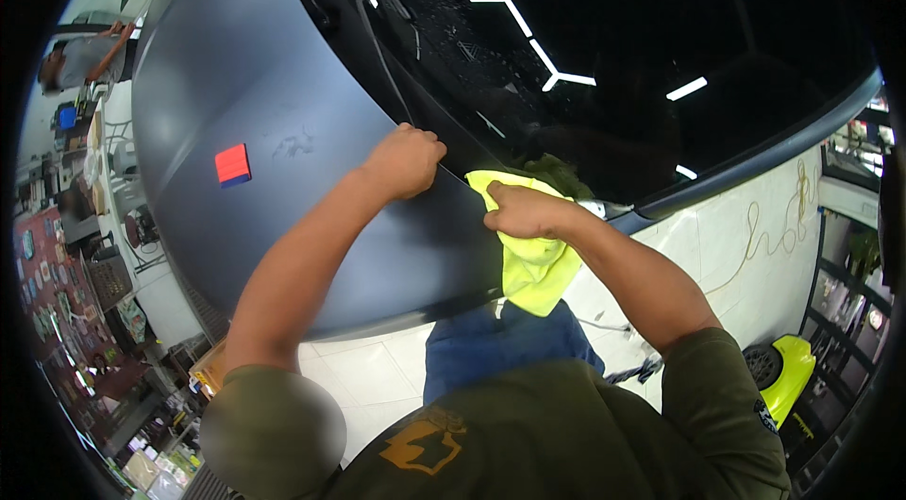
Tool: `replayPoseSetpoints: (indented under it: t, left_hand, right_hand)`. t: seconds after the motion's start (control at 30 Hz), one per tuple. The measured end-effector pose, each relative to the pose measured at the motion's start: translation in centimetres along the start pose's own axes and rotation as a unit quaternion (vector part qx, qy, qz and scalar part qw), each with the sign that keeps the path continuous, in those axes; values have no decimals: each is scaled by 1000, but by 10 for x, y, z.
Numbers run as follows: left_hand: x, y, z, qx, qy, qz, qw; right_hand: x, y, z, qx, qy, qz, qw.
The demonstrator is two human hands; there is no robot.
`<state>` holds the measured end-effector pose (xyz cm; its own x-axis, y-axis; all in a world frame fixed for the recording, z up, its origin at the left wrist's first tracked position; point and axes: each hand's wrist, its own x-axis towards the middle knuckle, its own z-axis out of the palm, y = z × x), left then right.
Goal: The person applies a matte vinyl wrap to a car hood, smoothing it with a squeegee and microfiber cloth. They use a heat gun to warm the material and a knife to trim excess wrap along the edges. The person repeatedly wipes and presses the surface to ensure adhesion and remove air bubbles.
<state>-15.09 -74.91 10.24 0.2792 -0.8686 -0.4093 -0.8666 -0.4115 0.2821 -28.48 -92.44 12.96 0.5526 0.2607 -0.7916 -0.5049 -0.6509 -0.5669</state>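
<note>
A matte dark grey car hood (pixel 217 75) spreads out in front of me. My left hand (pixel 406 162) is closed with curled fingers at the hood's rear edge, beside the black strip below the windshield; what it pinches, if anything, is hidden. To the right, my right hand (pixel 528 211) grips a bright yellow-green cloth (pixel 540 275), bunched at the corner of the hood and hanging down past its side. A red squeegee (pixel 233 163) with a blue edge lies flat on the hood, left of my left forearm. Faint smudges mark the paint near it.
The dark windshield (pixel 642 19) reflects bright light strips, with a wiper (pixel 377 47) along its base. A thin hose (pixel 750 241) lies on the white tiled floor (pixel 377 373). Another person (pixel 90 61) stands at the far left. Cluttered shelves and a yellow-green car part (pixel 788 377) flank the room.
</note>
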Motion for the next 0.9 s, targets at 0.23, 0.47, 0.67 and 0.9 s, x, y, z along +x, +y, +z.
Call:
replayPoseSetpoints:
  t: [0.23,0.47,0.67,0.9]
  left_hand:
    - [14,17,-5,-25,-65,-9,997]
    - [22,79,8,-205,-46,51,976]
    - [18,92,13,-283,-22,55,957]
    - [18,111,27,-266,74,114,954]
  right_hand:
    - [-114,51,-22,38,230,-82,969]
    - [-237,12,-35,71,170,-97,978]
    - [-179,35,17,56,156,-44,985]
    - [-113,58,61,-145,241,121,952]
